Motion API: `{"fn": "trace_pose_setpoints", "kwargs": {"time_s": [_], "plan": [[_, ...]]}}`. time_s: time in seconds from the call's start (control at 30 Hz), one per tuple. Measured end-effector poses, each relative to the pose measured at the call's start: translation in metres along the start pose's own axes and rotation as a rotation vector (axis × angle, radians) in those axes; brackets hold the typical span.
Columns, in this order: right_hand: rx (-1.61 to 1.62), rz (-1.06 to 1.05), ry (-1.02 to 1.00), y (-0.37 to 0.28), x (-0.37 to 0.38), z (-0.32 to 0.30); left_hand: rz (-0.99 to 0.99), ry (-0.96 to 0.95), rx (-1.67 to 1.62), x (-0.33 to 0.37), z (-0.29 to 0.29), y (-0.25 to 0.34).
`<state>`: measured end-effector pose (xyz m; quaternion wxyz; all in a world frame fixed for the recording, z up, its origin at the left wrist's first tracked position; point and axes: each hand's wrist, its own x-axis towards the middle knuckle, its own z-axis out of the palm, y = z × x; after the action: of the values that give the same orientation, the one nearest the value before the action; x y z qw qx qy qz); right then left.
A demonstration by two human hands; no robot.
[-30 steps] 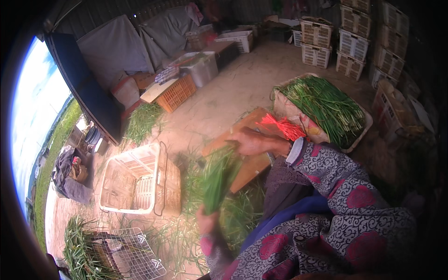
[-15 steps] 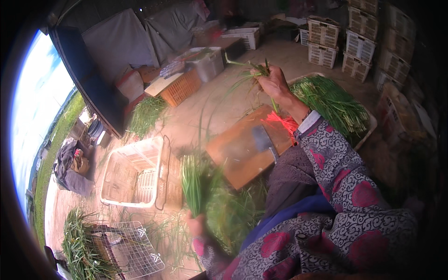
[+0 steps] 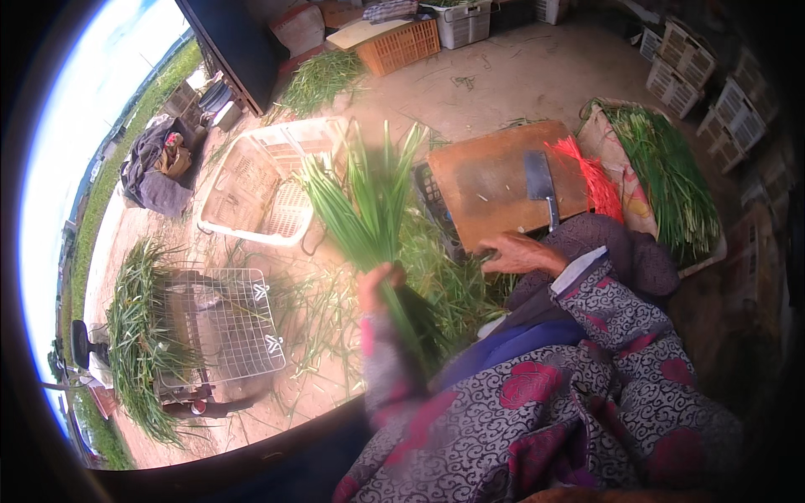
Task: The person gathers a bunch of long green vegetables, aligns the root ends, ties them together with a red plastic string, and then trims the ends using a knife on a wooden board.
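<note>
A bunch of long green stalks (image 3: 365, 205), which look like chives, is gripped in my left hand (image 3: 379, 285). Its pale ends fan upward and the darker leaves hang below my fist. At the near edge of a brown board (image 3: 482, 176), my right hand (image 3: 521, 254) has its fingers stretched out, with nothing visible in them. A cleaver (image 3: 539, 178) lies on the board beside a bundle of red ties (image 3: 591, 176). Loose green leaves (image 3: 444, 277) are heaped between my two hands.
Left of the bunch stands a white plastic crate (image 3: 289, 214). A wire rack (image 3: 243, 327) with greens (image 3: 138, 335) piled on it is at the lower left. On the right is a basket of green bunches (image 3: 671, 184); stacked crates (image 3: 681, 71) and an orange crate (image 3: 402, 44) are farther back.
My right hand has come down from above the board to its near edge, and the greens it held are gone from it. The left hand's bunch has risen. The view has shifted.
</note>
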<state>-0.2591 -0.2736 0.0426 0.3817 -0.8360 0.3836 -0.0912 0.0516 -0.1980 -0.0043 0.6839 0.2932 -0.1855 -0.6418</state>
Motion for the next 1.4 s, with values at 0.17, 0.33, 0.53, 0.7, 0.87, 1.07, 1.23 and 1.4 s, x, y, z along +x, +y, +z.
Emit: {"fn": "trace_pose_setpoints", "kwargs": {"time_s": [0.17,0.33,0.53,0.7,0.87,1.07,1.23,1.4], "plan": [[-0.021,-0.097,0.779,-0.074,0.033,-0.103,-0.058,-0.007,0.096,0.002,0.017,-0.028],[-0.367,0.015,0.430,-0.061,0.057,-0.086,-0.118,-0.078,0.113,-0.007,0.048,-0.045],[0.396,-0.055,-0.393,-0.094,0.001,-0.032,-0.163,0.062,0.021,-0.023,0.069,-0.029],[0.347,-0.157,-0.516,-0.089,-0.014,-0.053,-0.065,0.046,-0.005,-0.009,0.026,-0.044],[0.590,-0.006,0.588,-0.024,0.043,-0.130,-0.097,-0.057,-0.006,-0.012,0.026,-0.042],[1.162,-0.076,-0.064,-0.016,0.041,-0.143,-0.266,-0.191,-0.048,-0.019,0.026,-0.056],[1.067,-0.085,0.028,-0.028,0.048,-0.127,-0.334,-0.112,-0.065,-0.028,0.027,-0.067],[0.617,0.000,0.240,-0.043,0.047,-0.126,-0.328,-0.063,0.215,-0.022,0.038,-0.062]]}}
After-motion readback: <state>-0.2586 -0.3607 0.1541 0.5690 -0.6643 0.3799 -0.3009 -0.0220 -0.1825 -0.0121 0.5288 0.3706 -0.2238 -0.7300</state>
